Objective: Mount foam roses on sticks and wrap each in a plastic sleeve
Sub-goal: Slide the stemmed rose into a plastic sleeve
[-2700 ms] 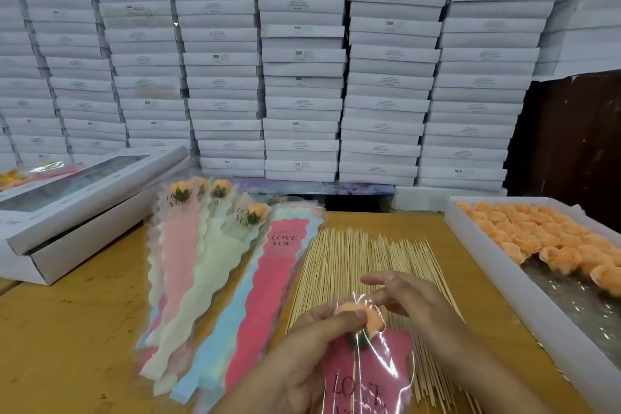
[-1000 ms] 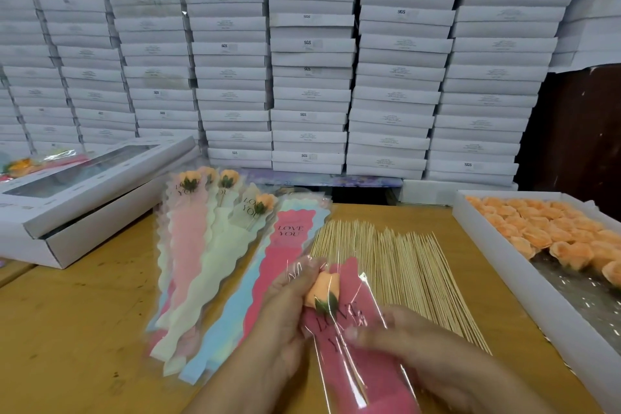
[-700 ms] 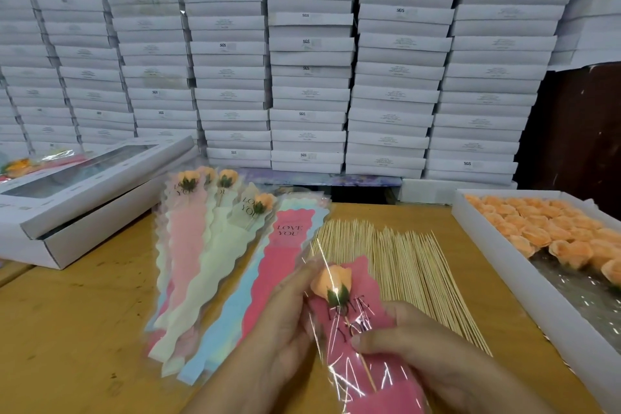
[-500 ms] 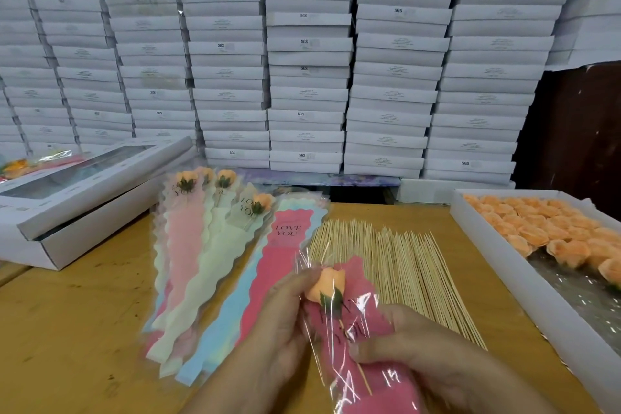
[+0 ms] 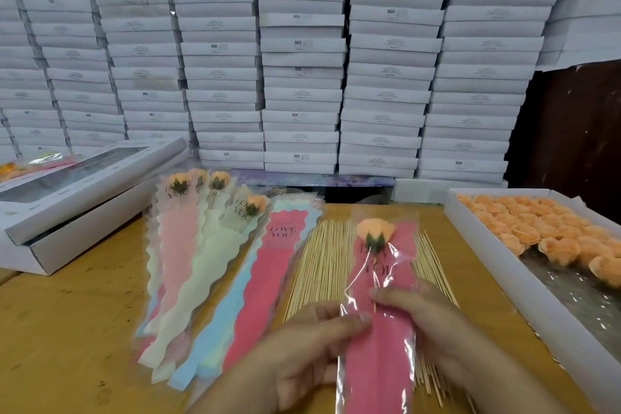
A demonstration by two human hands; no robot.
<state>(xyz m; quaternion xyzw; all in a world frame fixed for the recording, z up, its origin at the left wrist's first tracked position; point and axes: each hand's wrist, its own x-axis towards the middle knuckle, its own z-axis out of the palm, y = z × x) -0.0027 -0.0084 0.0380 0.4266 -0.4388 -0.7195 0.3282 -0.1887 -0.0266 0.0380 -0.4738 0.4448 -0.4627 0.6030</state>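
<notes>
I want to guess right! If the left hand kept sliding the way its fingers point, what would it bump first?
Probably the right hand, just across the pink plastic sleeve that both hold; depth is unclear.

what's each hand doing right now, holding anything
Left hand: pinching the pink-backed clear plastic sleeve that contains the orange foam rose.
Right hand: gripping the same sleeve.

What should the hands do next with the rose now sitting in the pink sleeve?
Probably lay it on the finished pile to the left. The rose sits near the top of the pink sleeve, its stick running down inside, and both the left hand and right hand pinch the sleeve around it, so this one looks wrapped.
</notes>
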